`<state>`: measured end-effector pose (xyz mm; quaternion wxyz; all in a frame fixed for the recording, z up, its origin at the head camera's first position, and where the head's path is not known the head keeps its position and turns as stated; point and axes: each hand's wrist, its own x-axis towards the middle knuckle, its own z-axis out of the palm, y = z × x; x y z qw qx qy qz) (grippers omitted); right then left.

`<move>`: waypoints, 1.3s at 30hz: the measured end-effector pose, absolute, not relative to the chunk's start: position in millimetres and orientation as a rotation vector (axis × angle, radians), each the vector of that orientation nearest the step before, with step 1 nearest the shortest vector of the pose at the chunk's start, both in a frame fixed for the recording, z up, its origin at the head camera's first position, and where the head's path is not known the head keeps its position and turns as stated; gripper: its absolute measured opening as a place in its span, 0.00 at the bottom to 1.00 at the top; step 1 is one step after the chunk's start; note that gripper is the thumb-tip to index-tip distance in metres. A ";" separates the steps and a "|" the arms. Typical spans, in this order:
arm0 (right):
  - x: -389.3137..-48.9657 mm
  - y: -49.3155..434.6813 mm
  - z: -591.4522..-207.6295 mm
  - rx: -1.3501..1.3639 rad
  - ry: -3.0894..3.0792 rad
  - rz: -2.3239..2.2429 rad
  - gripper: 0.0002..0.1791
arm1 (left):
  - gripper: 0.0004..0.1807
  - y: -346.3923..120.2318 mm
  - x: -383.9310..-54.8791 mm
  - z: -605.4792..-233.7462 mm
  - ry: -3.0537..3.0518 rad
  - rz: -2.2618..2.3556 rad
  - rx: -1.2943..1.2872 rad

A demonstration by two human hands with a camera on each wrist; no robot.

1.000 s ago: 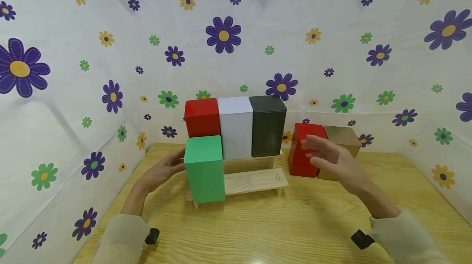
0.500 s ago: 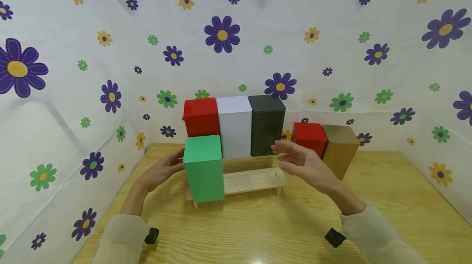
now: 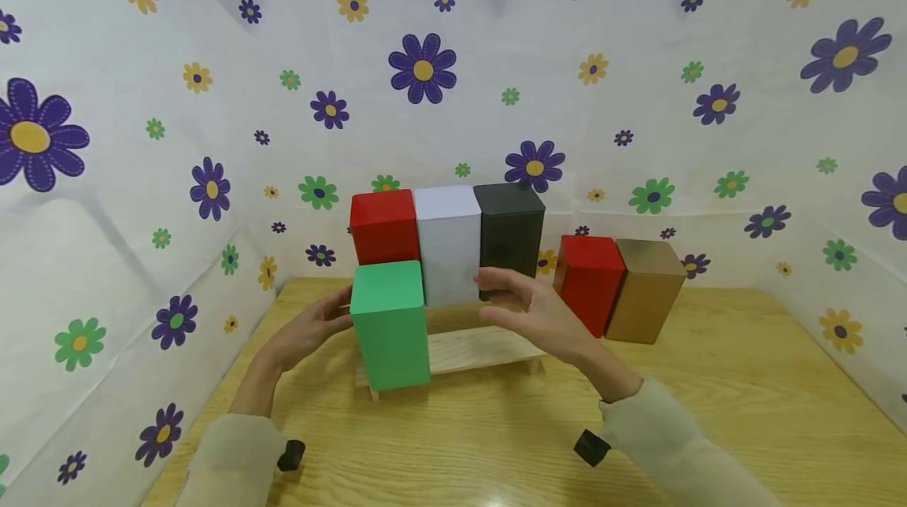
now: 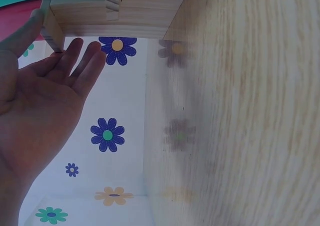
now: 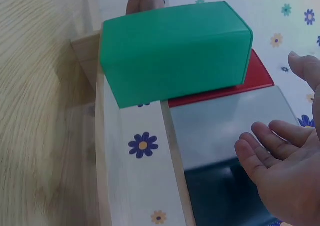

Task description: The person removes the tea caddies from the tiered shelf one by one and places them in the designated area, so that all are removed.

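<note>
A green rectangular box (image 3: 390, 334) stands upright at the left end of the lower tier of a two-tier wooden rack (image 3: 468, 351). My left hand (image 3: 305, 335) is at the box's left side, fingers extended and partly hidden behind it. In the left wrist view, those fingers (image 4: 90, 68) lie along the end of the rack. My right hand (image 3: 542, 318) hovers in front of the upper tier, fingers loosely bent, nothing in it. It overlaps the black box (image 3: 512, 216) and reaches the edge of the white box (image 3: 448, 255). A red box (image 3: 385, 227) stands left of the white one.
Another red box (image 3: 590, 279) and a gold box (image 3: 648, 290) stand side by side on the wooden table (image 3: 744, 381), right of the rack. A flower-patterned cloth (image 3: 638, 42) hangs behind and along both sides.
My right hand has moved left, from in front of the red and gold boxes to in front of the black box. My left hand and the green box have stayed put.
</note>
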<state>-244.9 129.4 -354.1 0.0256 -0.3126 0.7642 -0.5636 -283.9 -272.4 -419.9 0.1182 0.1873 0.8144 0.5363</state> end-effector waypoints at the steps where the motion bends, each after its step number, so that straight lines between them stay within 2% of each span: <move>1: -245.0 125.8 -353.9 -0.961 2.355 -1.745 0.34 | 0.40 -272.3 -283.5 -420.3 2.385 1.565 0.547; 15: -252.9 86.0 -349.1 -1.062 2.309 -1.771 0.34 | 0.41 -272.6 -285.3 -422.3 2.394 1.564 0.557; 39: -258.5 54.1 -344.0 -1.054 2.302 -1.807 0.38 | 0.41 -272.5 -284.9 -423.1 2.389 1.583 0.553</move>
